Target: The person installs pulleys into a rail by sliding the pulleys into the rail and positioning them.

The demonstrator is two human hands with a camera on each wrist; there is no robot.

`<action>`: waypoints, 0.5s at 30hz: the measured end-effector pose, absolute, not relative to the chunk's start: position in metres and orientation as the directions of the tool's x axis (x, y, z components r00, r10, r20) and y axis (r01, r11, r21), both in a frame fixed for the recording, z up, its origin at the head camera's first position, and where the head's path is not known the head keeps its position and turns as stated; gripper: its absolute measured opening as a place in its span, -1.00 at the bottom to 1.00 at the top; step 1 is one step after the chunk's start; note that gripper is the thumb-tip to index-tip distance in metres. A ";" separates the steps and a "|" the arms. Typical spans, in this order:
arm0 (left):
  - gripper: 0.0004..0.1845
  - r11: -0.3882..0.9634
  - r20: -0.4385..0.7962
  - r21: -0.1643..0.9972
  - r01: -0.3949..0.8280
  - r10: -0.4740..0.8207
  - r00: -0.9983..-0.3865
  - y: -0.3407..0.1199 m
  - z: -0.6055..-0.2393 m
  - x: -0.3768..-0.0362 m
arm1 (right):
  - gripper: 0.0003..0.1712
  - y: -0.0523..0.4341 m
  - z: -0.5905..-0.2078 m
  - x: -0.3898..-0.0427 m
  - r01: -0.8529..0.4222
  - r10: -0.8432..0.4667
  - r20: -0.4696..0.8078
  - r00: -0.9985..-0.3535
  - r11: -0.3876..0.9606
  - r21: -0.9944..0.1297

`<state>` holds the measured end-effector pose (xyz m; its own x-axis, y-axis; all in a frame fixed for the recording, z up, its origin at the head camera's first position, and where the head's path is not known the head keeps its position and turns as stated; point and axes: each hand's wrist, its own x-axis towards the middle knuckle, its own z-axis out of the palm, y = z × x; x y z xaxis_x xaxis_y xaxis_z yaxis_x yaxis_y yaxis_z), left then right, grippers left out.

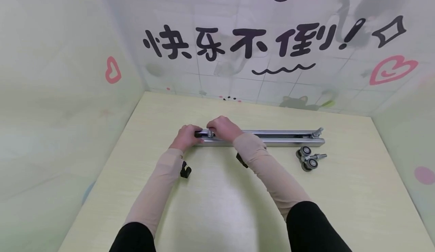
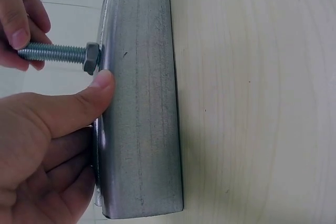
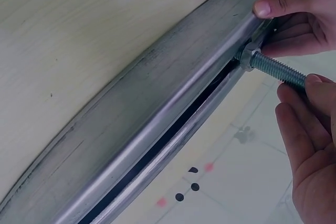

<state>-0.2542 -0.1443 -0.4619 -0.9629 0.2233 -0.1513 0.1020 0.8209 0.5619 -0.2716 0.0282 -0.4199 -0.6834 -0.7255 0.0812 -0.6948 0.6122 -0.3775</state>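
Note:
A long grey metal track rail (image 1: 272, 138) lies across the pale wooden table (image 1: 217, 206). My left hand (image 1: 185, 138) grips its left end, thumb (image 2: 92, 95) pressed on the rail's side (image 2: 142, 103). My right hand (image 1: 222, 128) pinches a threaded bolt (image 2: 52, 53) that sticks up out of the rail's slot with a hex nut (image 2: 91, 57) at its base. In the right wrist view the bolt (image 3: 275, 69) runs between my right fingers (image 3: 315, 103), and the left hand's fingers (image 3: 283, 6) clasp the rail end (image 3: 157, 103).
A loose roller carriage with black wheels and a bolt (image 1: 308, 159) lies just in front of the rail's right end. Another bolt (image 1: 317, 132) stands at that right end. Printed walls close in the table on the left, back and right.

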 end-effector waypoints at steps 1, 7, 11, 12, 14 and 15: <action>-0.50 0.822 -0.155 0.561 0.098 0.221 -0.963 -0.145 -0.462 -0.255 | -0.80 0.030 -0.420 -0.272 -0.696 -0.725 0.083 -0.683 0.612 -0.376; -0.47 0.822 -0.178 0.564 0.078 0.213 -0.961 -0.146 -0.465 -0.256 | -0.80 0.037 -0.420 -0.272 -0.681 -0.716 0.072 -0.694 0.621 -0.389; -0.46 0.827 -0.179 0.556 0.086 0.220 -0.959 -0.146 -0.465 -0.257 | -0.80 0.040 -0.421 -0.273 -0.679 -0.717 0.061 -0.694 0.624 -0.388; -0.46 0.827 -0.180 0.555 0.086 0.221 -0.959 -0.145 -0.465 -0.257 | -0.80 0.041 -0.421 -0.273 -0.679 -0.717 0.061 -0.695 0.625 -0.386; -0.45 0.828 -0.180 0.554 0.086 0.220 -0.959 -0.145 -0.464 -0.257 | -0.80 0.043 -0.420 -0.273 -0.678 -0.716 0.059 -0.696 0.627 -0.385; -0.45 0.828 -0.180 0.554 0.085 0.219 -0.959 -0.145 -0.464 -0.257 | -0.80 0.044 -0.420 -0.273 -0.678 -0.716 0.060 -0.696 0.627 -0.384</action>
<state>-0.2575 -0.1448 -0.4641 -0.9589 0.2192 -0.1803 0.0850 0.8279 0.5545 -0.2727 0.0441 -0.4200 -0.6956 -0.7159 0.0602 -0.6782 0.6267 -0.3838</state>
